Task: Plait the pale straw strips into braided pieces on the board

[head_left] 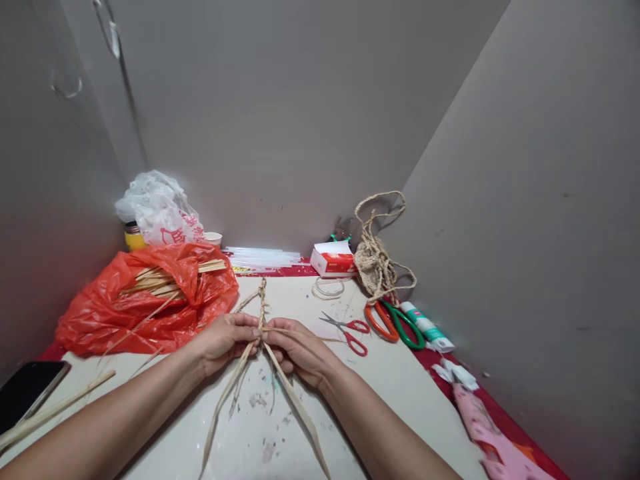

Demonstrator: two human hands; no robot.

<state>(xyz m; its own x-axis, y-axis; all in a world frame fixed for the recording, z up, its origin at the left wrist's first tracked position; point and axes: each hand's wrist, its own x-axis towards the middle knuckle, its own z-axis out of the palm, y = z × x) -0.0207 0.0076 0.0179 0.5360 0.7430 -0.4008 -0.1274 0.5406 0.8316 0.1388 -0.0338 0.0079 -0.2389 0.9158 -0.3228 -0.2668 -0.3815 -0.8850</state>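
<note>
The plaited cord [263,303] met the hands at its near end, its braided length pointing away over the tabletop [413,380] and its loose strips [297,403] fanning back below the fingers. The left hand [223,343] pinched that end between thumb and bent fingers from one side; the right hand [300,350] pinched it from the other, their fingertips nearly meeting. Red-handled scissors [351,330] lay near the right hand, and a red plastic bag [100,313] sat beyond the left forearm.
</note>
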